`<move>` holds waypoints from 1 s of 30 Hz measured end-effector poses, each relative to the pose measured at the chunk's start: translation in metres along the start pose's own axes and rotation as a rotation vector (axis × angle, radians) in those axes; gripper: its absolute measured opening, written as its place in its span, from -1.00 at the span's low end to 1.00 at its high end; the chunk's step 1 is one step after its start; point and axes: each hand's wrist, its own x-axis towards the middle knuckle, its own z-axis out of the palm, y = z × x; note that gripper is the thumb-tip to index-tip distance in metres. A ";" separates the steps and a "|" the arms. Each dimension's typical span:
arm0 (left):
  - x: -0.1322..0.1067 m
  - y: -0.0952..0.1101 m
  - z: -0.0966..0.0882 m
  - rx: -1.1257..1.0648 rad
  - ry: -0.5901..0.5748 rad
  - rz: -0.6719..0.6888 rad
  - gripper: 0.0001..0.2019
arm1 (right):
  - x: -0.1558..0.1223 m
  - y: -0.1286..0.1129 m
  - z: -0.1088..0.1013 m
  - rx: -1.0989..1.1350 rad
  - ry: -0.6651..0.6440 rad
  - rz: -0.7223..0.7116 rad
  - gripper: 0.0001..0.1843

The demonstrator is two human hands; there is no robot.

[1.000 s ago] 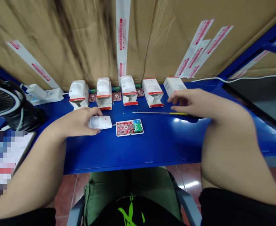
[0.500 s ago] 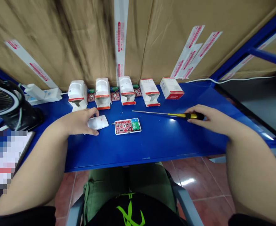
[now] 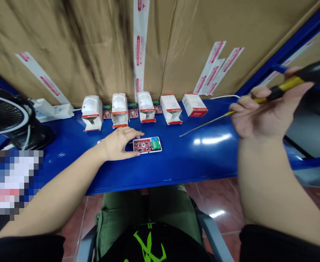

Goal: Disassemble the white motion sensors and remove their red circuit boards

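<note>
Closest to you, at the front of the blue tabletop (image 3: 203, 163), your left hand (image 3: 119, 145) lies palm down, its grip spread open and clamping nothing. Its fingertips (image 3: 140, 133) reach the top edge of a red circuit board (image 3: 143, 145) seated in a white plastic base, and the hand partly hides a white sensor cover (image 3: 99, 142), of which only a corner shows. Your right hand (image 3: 260, 116) is raised above the tabletop on the right, its grip closed around the black-and-yellow handle of a screwdriver (image 3: 288, 84). The thin shaft slants down and left, and it is hard to tell whether the tip touches the surface. The work in hand appears to centre on that board, and the next move seems to call for steadying it and bringing the tip to it. Farther off, three white sensor housings (image 3: 119, 109) stand in a row beside two white-and-red boxes (image 3: 171, 109), with small red boards (image 3: 133, 112) between them. Taped cardboard cartons (image 3: 80, 47) rise behind everything.
</note>
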 end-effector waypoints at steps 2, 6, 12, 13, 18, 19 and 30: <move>0.003 -0.004 0.006 -0.030 0.020 0.024 -0.45 | 0.009 -0.020 0.009 0.096 -0.009 -0.007 -0.43; 0.006 -0.005 0.013 -0.020 0.050 0.030 -0.49 | 0.038 -0.049 0.028 0.357 0.064 -0.130 -0.40; 0.005 0.002 0.014 0.021 0.051 0.049 -0.58 | 0.065 -0.073 0.096 0.870 0.000 -0.390 -0.32; 0.005 0.002 0.014 0.027 0.053 0.056 -0.59 | 0.066 -0.074 0.107 0.893 -0.032 -0.398 -0.31; 0.006 0.000 0.016 0.036 0.072 0.090 -0.64 | 0.070 -0.068 0.127 0.843 -0.109 -0.343 -0.31; 0.006 0.000 0.016 0.033 0.074 0.094 -0.65 | 0.073 -0.065 0.127 0.800 -0.134 -0.317 -0.31; 0.006 0.000 0.018 0.025 0.070 0.092 -0.69 | 0.082 -0.064 0.117 0.666 -0.306 -0.244 -0.43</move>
